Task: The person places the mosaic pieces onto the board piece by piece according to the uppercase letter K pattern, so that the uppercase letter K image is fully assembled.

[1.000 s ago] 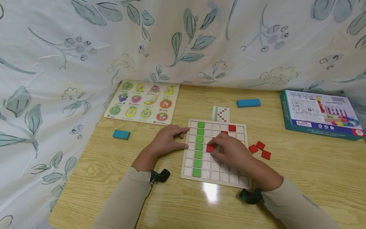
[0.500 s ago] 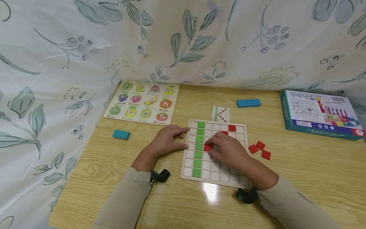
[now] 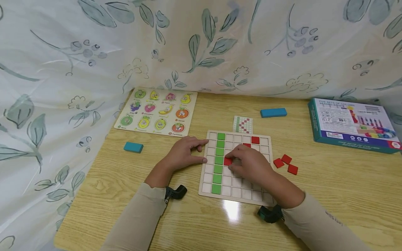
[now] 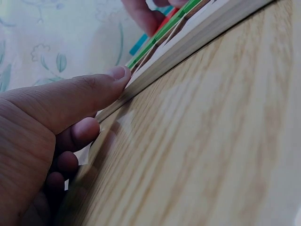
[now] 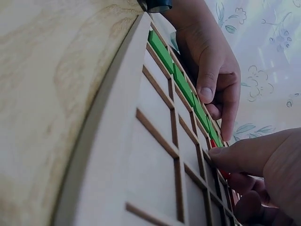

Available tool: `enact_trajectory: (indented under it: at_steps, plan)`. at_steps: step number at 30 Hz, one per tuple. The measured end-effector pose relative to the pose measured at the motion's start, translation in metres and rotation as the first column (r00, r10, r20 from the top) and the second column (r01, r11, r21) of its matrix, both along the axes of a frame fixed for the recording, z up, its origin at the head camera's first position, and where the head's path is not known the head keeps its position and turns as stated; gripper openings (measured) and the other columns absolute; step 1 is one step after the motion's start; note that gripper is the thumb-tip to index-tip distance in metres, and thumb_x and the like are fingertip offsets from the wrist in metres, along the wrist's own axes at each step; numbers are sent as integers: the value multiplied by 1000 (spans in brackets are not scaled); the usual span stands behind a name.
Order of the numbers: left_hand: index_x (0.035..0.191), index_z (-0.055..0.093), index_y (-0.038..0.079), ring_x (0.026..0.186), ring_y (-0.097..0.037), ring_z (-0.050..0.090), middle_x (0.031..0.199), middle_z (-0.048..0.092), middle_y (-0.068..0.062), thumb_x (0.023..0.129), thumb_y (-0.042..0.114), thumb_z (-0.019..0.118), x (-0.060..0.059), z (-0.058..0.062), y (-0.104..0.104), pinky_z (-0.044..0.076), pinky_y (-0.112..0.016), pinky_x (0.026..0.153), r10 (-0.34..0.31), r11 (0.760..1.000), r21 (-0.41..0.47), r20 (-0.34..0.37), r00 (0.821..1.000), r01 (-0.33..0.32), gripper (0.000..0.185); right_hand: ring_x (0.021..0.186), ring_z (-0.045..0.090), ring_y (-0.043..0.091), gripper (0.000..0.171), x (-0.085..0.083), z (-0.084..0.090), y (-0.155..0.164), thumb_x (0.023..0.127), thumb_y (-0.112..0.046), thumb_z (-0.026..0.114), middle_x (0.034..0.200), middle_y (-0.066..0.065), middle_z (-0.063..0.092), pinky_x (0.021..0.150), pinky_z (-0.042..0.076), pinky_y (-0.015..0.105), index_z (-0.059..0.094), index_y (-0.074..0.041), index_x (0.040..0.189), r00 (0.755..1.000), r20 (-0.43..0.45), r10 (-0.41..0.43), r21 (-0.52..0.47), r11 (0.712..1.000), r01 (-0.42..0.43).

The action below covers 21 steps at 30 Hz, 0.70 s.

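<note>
A wooden grid board [image 3: 246,194] lies on the table, with a column of green square tiles [image 3: 217,169] near its left side. My right hand [image 3: 251,164] pinches a red tile [image 3: 228,161] between thumb and fingers, directly right of the green column; in the right wrist view the thumb largely covers the red tile [image 5: 213,143]. Another red tile [image 3: 255,140] sits in the top row, and part of one more [image 3: 246,145] shows below it. My left hand [image 3: 183,151] touches the board's left edge with an extended index finger and thumb.
Three loose red tiles [image 3: 286,159] lie right of the board. A small pattern card [image 3: 243,124] touches its top edge. Around it are a fruit picture board [image 3: 157,111], two blue blocks [image 3: 273,112] and a boxed bead set [image 3: 355,125]. A patterned curtain [image 3: 201,45] hangs behind.
My right hand has shifted slightly left with the red tile, which now lies against the green column. In the last half second both hands stay almost still.
</note>
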<state>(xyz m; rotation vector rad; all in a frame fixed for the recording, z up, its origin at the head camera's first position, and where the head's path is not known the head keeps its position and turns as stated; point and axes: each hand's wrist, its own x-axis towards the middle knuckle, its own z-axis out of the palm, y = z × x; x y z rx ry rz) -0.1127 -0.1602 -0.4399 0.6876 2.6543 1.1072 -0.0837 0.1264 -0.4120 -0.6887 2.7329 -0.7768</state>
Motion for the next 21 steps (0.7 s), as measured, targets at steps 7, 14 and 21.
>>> enact_trajectory:
  at_steps: [7,14,21]
  plan:
    - [145,70,16,93,-14,53,96,61,7,86,31,93,0,-2,-1,43,-35,87,-4,1000,-5,-11,1000,4,65,103,66,21,35,1,-4,2,89,-17,87,117,1,70,89,55,43,80,-14,123,1000,18,-22,-49,999,23]
    - [144,70,16,93,-14,52,96,60,8,86,32,93,0,-3,-1,43,-35,87,-5,1000,-2,-19,1000,5,65,96,62,18,32,4,-6,7,90,-17,87,113,-4,69,83,51,40,81,-17,121,998,33,-52,-104,993,56]
    - [144,70,16,93,-14,52,96,60,8,85,32,93,0,-3,-1,42,-35,86,-2,1000,-10,-16,1000,2,65,80,54,16,30,6,-5,22,90,-16,87,107,-4,69,72,46,35,81,-18,119,997,30,-74,-165,983,78]
